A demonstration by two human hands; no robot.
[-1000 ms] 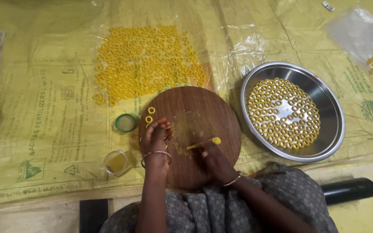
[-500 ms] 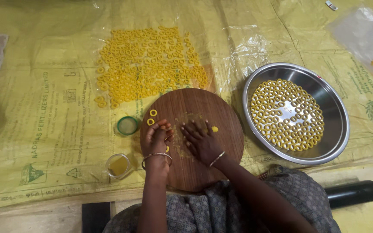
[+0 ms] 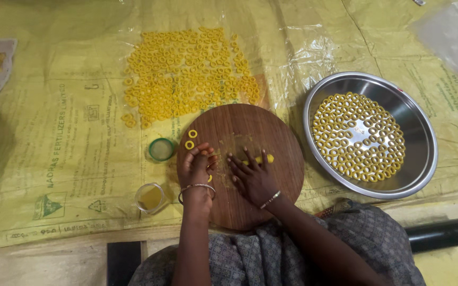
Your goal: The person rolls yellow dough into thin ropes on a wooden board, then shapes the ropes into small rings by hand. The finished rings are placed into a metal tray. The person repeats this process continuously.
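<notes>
Your right hand [image 3: 253,177] lies flat, fingers spread, pressing a strip of yellow dough [image 3: 261,159] on the round wooden board [image 3: 261,130], gripping nothing; that flat palm suits rolling. Your left hand [image 3: 198,164] curls loosely beside it, but whether it holds anything cannot be told. Just beyond its fingers, 2 dough rings [image 3: 191,139] rest on the board's edge. Left sit a green lid [image 3: 161,149] and a small glass cup [image 3: 150,197]. Right, the steel pan [image 3: 422,132] holds rings in 1 layer. Farther off, more rings [image 3: 186,71] lie spread on the plastic sheet [image 3: 54,132].
</notes>
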